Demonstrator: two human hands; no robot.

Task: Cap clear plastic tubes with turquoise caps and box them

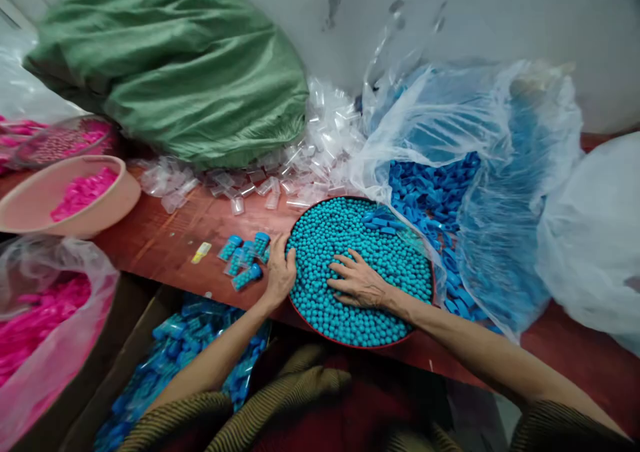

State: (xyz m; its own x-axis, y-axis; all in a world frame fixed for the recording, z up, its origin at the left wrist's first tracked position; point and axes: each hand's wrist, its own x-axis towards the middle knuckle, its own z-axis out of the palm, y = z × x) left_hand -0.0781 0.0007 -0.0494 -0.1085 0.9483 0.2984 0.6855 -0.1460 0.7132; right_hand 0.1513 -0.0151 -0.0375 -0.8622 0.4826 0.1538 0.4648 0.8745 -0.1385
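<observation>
My right hand (363,284) lies palm down on the small turquoise balls (333,232), its fingers spread and nothing gripped. The balls fill a round tray (345,343) with a dark red rim. At the tray's left edge is my left hand (281,275), against the rim, fingers stretched out and thumb apart. Just left of it, several small clear bottles with blue caps (247,277) lie on the table, filled with turquoise balls. A few blue plastic pieces (381,224) rest on the balls near the tray's upper right.
The reddish table (160,255) also bears loose clear bottles (273,192), a large green sack (200,72), a plastic bag of blue pieces (435,192) and a pink bowl (113,195). Below stand a box of blue-capped bottles (185,345) and a bag of pink pieces (50,319).
</observation>
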